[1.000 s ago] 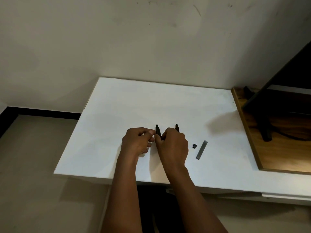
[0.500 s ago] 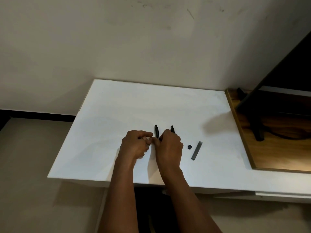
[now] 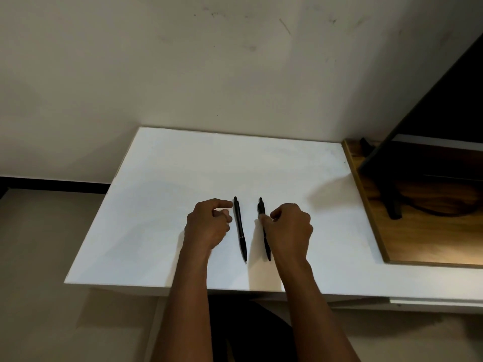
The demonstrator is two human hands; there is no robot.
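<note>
Pens, two black ones, lie side by side but apart near the front middle of the white worktop (image 3: pixel 162 205), both running front to back. The worktop stands against a beige wall (image 3: pixel 183 74); a wooden desk (image 3: pixel 418 239) adjoins it on the right and carries a dark stand (image 3: pixel 392 202). The left hand (image 3: pixel 207 224) rests just left of the left pen (image 3: pixel 240 228), fingers curled, index tip near its far end; whether it holds anything I cannot tell. The right hand (image 3: pixel 290 228), fingers curled, pinches the right pen (image 3: pixel 261 207) at mid-barrel, covering part of it.
</note>
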